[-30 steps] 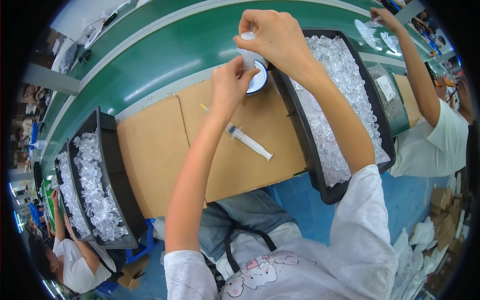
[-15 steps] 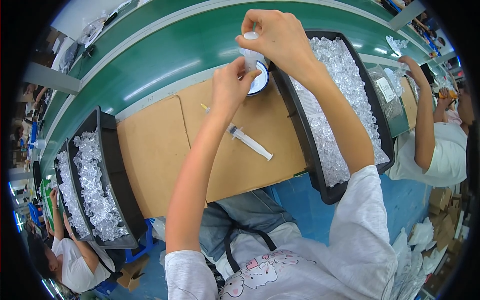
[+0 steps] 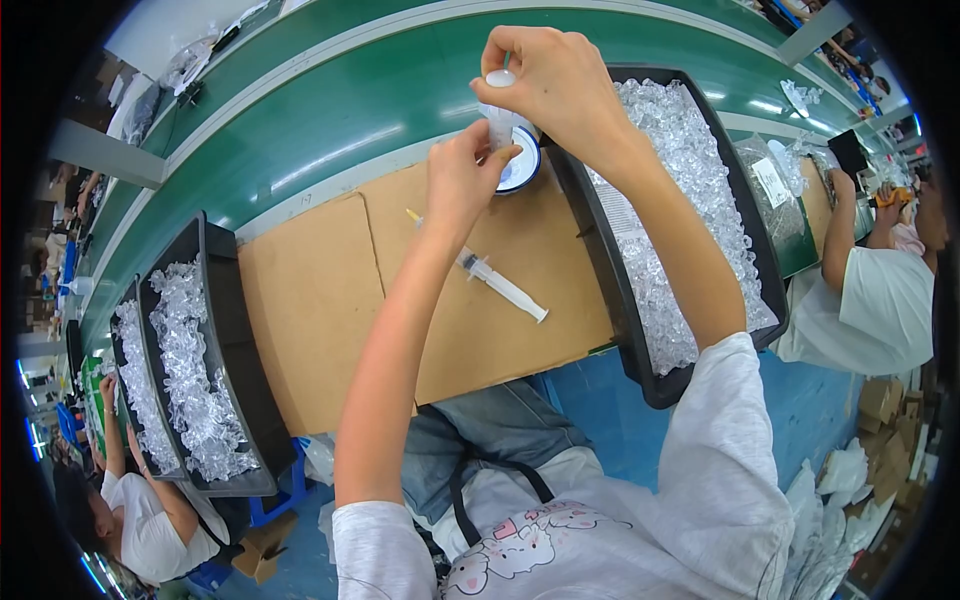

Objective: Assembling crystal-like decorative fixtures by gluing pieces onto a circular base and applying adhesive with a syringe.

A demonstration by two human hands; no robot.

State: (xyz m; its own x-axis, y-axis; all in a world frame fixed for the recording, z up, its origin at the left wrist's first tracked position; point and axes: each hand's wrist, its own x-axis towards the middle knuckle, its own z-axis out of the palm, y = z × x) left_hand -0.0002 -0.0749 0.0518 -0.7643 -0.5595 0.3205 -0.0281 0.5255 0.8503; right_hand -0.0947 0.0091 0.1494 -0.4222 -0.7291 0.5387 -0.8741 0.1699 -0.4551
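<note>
Fingers (image 3: 505, 157) of the left hand (image 3: 458, 182) are pinching the lower barrel of a clear syringe (image 3: 503, 128), thumb on one side and fingertips on the other. The right hand (image 3: 562, 88) is doing the top half: thumb and index are gripping around the white round end of the plunger (image 3: 500, 77), and the other fingers are curling in beside it.

The syringe is standing roughly upright, and from up here it's overlapping the white bowl (image 3: 527, 168) with the blue rim. The tip is hiding behind the left hand, so I can't tell if it's dipping into anything, and I'm not making out a liquid level in the barrel either.

IMO, to do this bit well: let the left hand be the clamp and nothing else, keep the plunger in line with the barrel, and move it slow and even. If the right hand is pushing or pulling sideways, the thing will probably wobble. Keeping the tip within the rim should save a mess, and I'd be watching for bubbles too.

Meanwhile a second syringe (image 3: 508, 291) with a yellow tip is lying at a slant on the cardboard (image 3: 310, 300), near the left forearm, and a black bin (image 3: 598, 255) of clear plastic bits (image 3: 690, 245) is sitting just right of the bowl.
</note>
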